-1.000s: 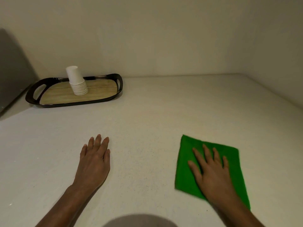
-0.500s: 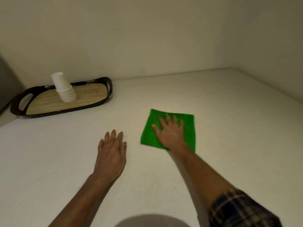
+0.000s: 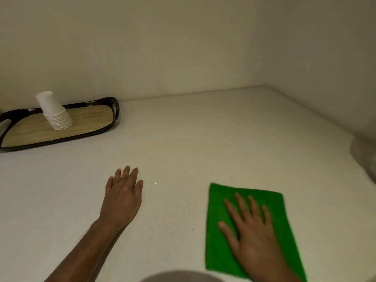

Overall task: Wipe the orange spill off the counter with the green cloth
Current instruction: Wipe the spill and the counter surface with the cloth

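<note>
The green cloth lies flat on the pale counter at the near right. My right hand presses down on it, palm flat and fingers spread. My left hand rests palm down on the bare counter to the cloth's left, fingers together, holding nothing. No orange spill shows on the counter surface around the cloth; whatever is under the cloth is hidden.
A black-rimmed tray with a wooden base sits at the back left, holding a leaning stack of white paper cups. Walls close the counter at the back and right. A blurred pale object sits at the right edge.
My right hand slid the cloth forward and left toward the counter's middle, then pulled it back to the near right. My left hand stayed flat on the counter.
</note>
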Action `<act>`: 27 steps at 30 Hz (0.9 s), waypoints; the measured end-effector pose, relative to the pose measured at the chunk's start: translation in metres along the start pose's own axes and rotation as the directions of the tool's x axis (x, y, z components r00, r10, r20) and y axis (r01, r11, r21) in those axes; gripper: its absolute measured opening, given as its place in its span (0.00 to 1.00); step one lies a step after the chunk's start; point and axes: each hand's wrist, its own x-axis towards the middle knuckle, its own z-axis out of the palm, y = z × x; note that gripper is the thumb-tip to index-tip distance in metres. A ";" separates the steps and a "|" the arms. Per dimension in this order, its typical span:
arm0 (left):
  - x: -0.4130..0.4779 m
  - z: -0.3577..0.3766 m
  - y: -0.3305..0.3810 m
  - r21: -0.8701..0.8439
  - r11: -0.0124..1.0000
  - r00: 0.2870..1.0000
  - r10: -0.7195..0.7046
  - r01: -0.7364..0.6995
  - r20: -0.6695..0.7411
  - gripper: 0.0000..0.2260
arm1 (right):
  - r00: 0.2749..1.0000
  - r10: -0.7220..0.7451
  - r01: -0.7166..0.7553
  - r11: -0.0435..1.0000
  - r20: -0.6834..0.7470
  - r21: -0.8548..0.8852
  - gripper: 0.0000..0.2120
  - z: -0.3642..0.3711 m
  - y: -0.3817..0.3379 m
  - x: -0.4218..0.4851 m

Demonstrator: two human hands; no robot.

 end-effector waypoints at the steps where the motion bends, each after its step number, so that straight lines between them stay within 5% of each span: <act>1: 0.000 -0.001 0.002 0.001 1.000 1.000 0.002 -0.002 -0.003 0.24 | 0.998 -0.069 0.069 0.997 -0.006 0.022 0.34 0.004 -0.017 -0.005; 7: -0.004 -0.001 0.026 -0.034 0.999 0.998 0.039 -0.040 -0.043 0.22 | 0.971 -0.240 0.239 0.968 -0.003 0.080 0.35 0.012 -0.090 0.066; 13: -0.009 0.013 0.046 -0.021 0.998 0.998 0.060 -0.061 -0.036 0.22 | 0.999 0.044 -0.044 0.999 0.010 0.008 0.35 -0.008 -0.004 0.156; 18: -0.015 0.022 0.047 0.002 0.999 0.999 0.043 -0.043 0.000 0.23 | 0.977 0.205 -0.205 0.979 -0.065 0.003 0.38 -0.017 0.094 0.105; 23: -0.016 0.019 0.049 -0.025 0.999 1.000 0.030 -0.030 0.004 0.23 | 0.998 0.050 -0.051 0.999 -0.022 -0.016 0.36 -0.015 0.075 0.014; 27: -0.017 0.014 0.049 -0.065 0.997 0.999 0.026 -0.028 -0.029 0.23 | 0.975 -0.216 0.213 0.976 0.060 0.052 0.34 -0.002 0.001 -0.025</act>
